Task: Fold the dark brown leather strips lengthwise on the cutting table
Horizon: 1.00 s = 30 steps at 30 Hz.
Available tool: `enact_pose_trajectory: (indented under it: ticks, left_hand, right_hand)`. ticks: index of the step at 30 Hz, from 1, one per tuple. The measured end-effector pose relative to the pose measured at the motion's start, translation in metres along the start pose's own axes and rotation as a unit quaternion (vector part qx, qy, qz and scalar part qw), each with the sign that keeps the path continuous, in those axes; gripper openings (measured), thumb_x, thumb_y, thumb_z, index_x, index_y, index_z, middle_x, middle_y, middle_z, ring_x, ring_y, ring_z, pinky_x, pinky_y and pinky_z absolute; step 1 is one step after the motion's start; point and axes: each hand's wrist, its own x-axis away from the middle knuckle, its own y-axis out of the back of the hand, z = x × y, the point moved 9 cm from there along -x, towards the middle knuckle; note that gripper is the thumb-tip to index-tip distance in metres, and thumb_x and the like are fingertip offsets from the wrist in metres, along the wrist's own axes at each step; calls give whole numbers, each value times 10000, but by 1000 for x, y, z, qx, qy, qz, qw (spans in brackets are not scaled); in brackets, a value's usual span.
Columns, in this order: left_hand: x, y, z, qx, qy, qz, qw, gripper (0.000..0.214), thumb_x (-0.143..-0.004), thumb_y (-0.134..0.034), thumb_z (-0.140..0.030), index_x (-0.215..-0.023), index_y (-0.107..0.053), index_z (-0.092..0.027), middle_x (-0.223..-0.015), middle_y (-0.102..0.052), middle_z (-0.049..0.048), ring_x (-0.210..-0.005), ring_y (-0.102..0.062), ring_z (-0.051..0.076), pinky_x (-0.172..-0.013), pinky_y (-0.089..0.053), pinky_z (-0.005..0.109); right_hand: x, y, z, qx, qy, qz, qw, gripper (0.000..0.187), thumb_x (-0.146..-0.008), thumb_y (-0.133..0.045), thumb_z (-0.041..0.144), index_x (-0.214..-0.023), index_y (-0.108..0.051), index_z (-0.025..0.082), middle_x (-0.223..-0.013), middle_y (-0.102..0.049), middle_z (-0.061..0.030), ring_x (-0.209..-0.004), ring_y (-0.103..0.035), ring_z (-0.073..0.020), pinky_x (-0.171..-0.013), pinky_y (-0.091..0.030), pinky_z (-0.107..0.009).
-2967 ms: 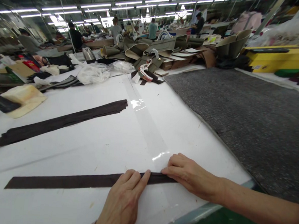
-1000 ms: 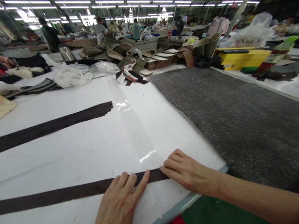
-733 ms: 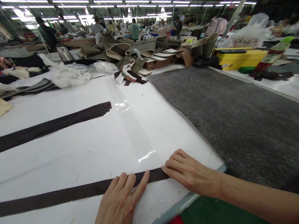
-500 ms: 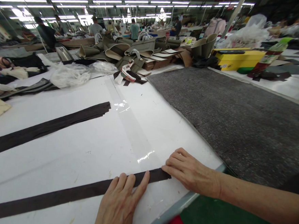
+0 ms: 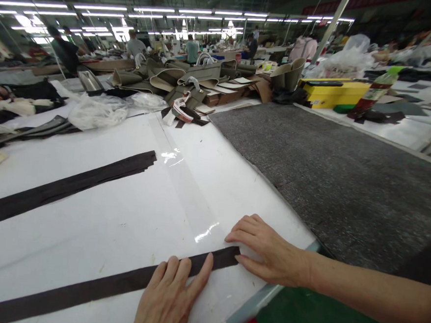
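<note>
A long dark brown strip (image 5: 118, 283) lies flat on the white bench (image 5: 84, 246), running from 8 o'clock at the edge of the view to its end between 5 and 6 o'clock. It looks thin, light and pliable, probably synthetic leather or coated fabric; it seems unlikely to break but likely to slide or curl if left loose, so the sensible holds are a flat press along its length and a light pinch at the end. The left hand (image 5: 171, 296), at 6 o'clock, lies palm down across it, fingertips on the strip and index finger set away from the others. The right hand (image 5: 264, 251), toward 5 o'clock, has thumb and index finger apart around the strip's end, the thumb at the end, the index past the far edge; whether the thumb touches is hard to tell. A clear plastic band (image 5: 184, 189) runs from 10 o'clock toward 6. At 9 o'clock lies a stack of similar strips (image 5: 69, 185), its ends stepped. A dark grey sheet (image 5: 339, 180) spreads at 3 o'clock, a yellow box (image 5: 333, 93) sits at 2, and olive bag pieces (image 5: 203, 74) are heaped near 12.
</note>
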Motion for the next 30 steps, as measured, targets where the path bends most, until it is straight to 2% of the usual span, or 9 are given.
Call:
enact_pose_trajectory:
  ticks: [5, 10, 15, 18, 21, 24, 28, 30]
  left_hand:
    - [0, 4, 1, -3, 6, 4, 1000, 778, -727, -461, -12, -1449, -281, -238, -945, -540, 51, -852, -482, 242, -760, -450, 378]
    - [-5, 10, 8, 40, 32, 11, 999, 741, -747, -409, 25, -1435, -305, -229, -958, -552, 57, -823, -508, 215, -731, -442, 351]
    - [-17, 15, -18, 119, -31, -47, 991, 590, -827, -389, -40, -1409, -329, -114, -1180, -532, 129, -1009, -501, 240, -838, -434, 347]
    - [-22, 6, -29, 128, -37, -33, 991, 545, -861, -418, -89, -1400, -351, -133, -1168, -544, 124, -1012, -504, 251, -846, -435, 363]
    - [-22, 0, -33, 123, -35, -16, 992, 546, -878, -436, -119, -1414, -334, -151, -1137, -556, 114, -1005, -508, 251, -845, -437, 365]
    - [-21, 0, -33, 123, -33, -9, 992, 545, -880, -441, -134, -1414, -336, -154, -1124, -561, 105, -1021, -503, 258, -857, -436, 369]
    - [-21, 2, -32, 122, -14, -9, 992, 552, -871, -434, -111, -1413, -341, -158, -1116, -565, 100, -1023, -505, 258, -866, -438, 374]
    - [-21, 3, -33, 123, -22, -15, 992, 547, -874, -432, -116, -1412, -344, -149, -1119, -566, 105, -1017, -510, 260, -859, -447, 374]
  right_hand:
    - [-6, -10, 0, 1, 24, 60, 998, 240, -863, -484, 113, -1079, -569, 173, -949, -566, -63, -911, -471, -205, -840, -336, -365]
    - [-8, -11, -1, 9, 25, 80, 996, 244, -872, -473, 97, -1080, -569, 181, -964, -561, -63, -923, -470, -204, -843, -345, -359]
    - [-8, -12, -1, 29, 42, 75, 996, 239, -890, -447, 83, -1068, -579, 172, -940, -566, -63, -908, -476, -193, -838, -352, -345]
    - [-7, -14, -3, 49, 58, 61, 995, 197, -911, -457, 111, -1053, -587, 153, -932, -569, -68, -899, -474, -188, -831, -353, -339]
    - [-5, -15, -5, 62, 70, 37, 995, 179, -949, -427, 150, -949, -605, 141, -887, -570, -70, -852, -473, -180, -795, -357, -326]
    - [-7, -12, -10, 20, 34, 14, 999, 202, -961, -421, 173, -852, -588, 150, -851, -563, -53, -820, -476, -169, -775, -361, -310]
    - [-9, -7, -25, -90, -81, 3, 993, 158, -929, -485, 153, -783, -547, 163, -790, -552, -6, -752, -485, -139, -726, -367, -270]
    - [-8, -5, -26, -113, -102, 7, 988, 76, -904, -538, 158, -831, -559, 165, -818, -566, 1, -764, -492, -137, -742, -371, -269]
